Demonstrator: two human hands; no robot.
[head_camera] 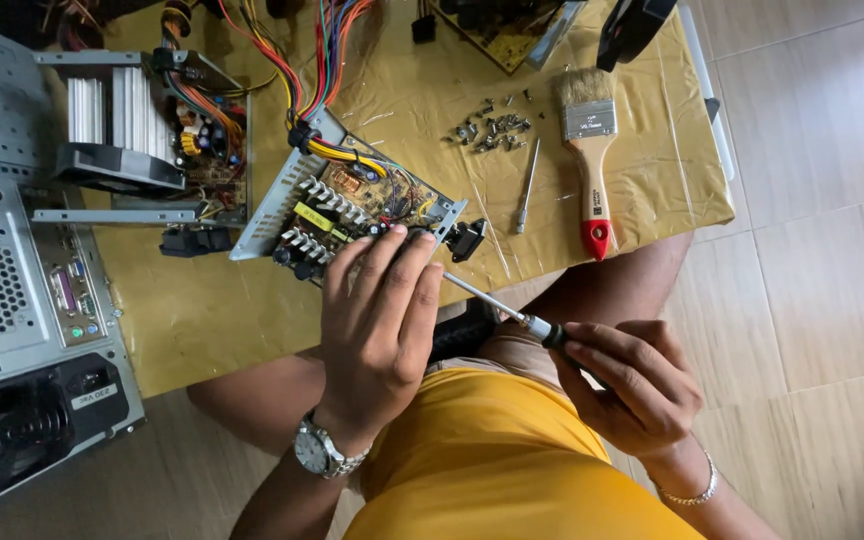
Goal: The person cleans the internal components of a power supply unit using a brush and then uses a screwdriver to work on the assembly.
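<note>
Item: open power-supply unit, silver metal tray with green circuit board and finned heat sinks (347, 215) — lies just beyond the left hand (377, 320), whose fingers curl over its near edge and press it down on the yellow plastic-covered table (202, 320).

Item: slim screwdriver, steel shaft, black handle (512, 315) — pinched at the handle by the right hand (632, 385), fingers closed round it. Long axis runs from the right hand up and leftward; tip points at the unit's near corner, passing behind the left fingers, contact hidden. Left hand nearer the unit.

Beyond the right hand: loose screws (492, 130), spare steel driver shaft (526, 190), wooden paintbrush with red handle tip (590, 160).
</note>
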